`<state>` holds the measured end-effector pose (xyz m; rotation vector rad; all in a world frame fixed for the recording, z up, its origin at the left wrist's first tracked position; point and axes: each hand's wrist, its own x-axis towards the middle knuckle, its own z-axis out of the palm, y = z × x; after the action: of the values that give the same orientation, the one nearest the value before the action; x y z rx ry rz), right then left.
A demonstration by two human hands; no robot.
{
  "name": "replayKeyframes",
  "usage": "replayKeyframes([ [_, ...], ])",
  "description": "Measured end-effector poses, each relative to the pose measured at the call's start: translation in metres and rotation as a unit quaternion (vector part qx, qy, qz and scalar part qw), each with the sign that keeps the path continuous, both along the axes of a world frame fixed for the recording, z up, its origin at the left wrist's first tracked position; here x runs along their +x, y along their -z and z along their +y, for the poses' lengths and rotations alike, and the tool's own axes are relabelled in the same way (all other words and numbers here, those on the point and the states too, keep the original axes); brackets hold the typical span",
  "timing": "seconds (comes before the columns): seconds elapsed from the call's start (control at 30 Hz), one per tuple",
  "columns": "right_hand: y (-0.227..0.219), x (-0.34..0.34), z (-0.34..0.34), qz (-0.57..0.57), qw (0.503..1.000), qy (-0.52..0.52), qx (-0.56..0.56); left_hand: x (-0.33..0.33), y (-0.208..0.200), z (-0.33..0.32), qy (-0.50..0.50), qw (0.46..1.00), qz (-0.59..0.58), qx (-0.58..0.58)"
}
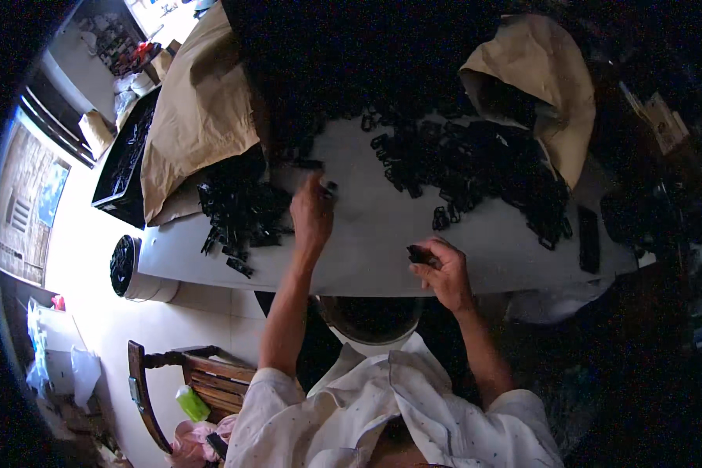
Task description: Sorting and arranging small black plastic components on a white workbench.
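Observation:
My right hand (443, 273) is closed by the table's near edge, pinching a small black plastic part (420, 254) between thumb and fingers. Further out and to the left, my left hand (312, 214) is curled over the tabletop, its fingertips slightly smeared. A small dark piece (330, 188) shows at its thumb side and seems held there. Left of that hand lies a heap of black clip-like parts (242, 204). A wider pile of black buckle-like pieces (476, 160) spreads over the far right. The grey tabletop (366, 226) shows between the heaps.
Brown paper sacks stand open at the left (203, 125) and the right (554, 70). A black crate (121, 175) and a bucket (156, 287) of dark pieces are at the left. Below the near edge sits a round dark container (370, 318). A wooden chair (210, 382) stands lower left.

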<state>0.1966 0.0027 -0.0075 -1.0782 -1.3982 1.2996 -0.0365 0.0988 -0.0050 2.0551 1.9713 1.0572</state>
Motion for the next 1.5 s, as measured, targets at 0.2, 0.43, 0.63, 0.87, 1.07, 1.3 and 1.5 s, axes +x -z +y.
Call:
replayKeyframes([
  [0.2,-0.025,-0.015,0.006,-0.196,0.965,0.031,0.172,0.035,-0.004,-0.071,0.229,0.731,-0.590,-0.257],
  [0.43,-0.024,-0.015,-0.003,-0.285,0.926,0.045,0.243,0.048,-0.017,-0.091,0.265,0.749,-0.561,-0.232],
  [0.63,-0.019,-0.014,-0.008,-0.338,0.894,0.062,0.287,0.057,-0.032,-0.103,0.233,0.777,-0.544,-0.216],
  [0.87,-0.026,-0.016,-0.019,-0.382,0.862,0.056,0.329,0.061,-0.023,-0.110,0.209,0.804,-0.517,-0.206],
  [1.07,-0.020,-0.023,-0.032,-0.398,0.857,0.086,0.315,0.076,-0.031,-0.118,0.180,0.905,-0.348,-0.163],
  [1.3,-0.015,-0.018,-0.038,-0.189,0.958,0.007,0.215,0.067,-0.013,-0.131,0.156,0.863,-0.445,-0.181],
  [1.5,-0.018,-0.011,-0.039,-0.058,0.986,-0.068,-0.138,0.067,-0.025,-0.148,0.174,0.819,-0.513,-0.190],
])
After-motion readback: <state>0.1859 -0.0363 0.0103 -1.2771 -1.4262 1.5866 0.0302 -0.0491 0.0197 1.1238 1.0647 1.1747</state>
